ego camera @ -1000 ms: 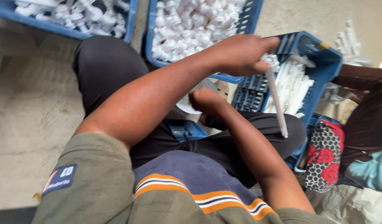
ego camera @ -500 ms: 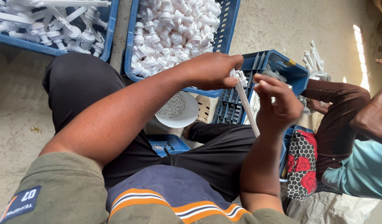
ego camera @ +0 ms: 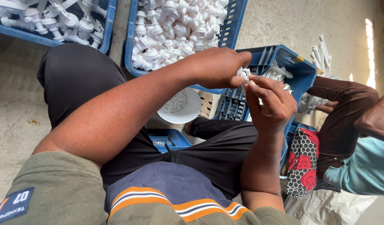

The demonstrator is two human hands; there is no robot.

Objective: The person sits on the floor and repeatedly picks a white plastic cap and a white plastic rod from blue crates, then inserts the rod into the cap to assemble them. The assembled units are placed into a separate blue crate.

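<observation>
Two blue crates (ego camera: 228,31) brim with white plastic fittings (ego camera: 175,29)

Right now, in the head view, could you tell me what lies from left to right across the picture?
Left crate → middle crate → white bowl → left hand → white part → right hand → right crate → another person's arm.
</observation>
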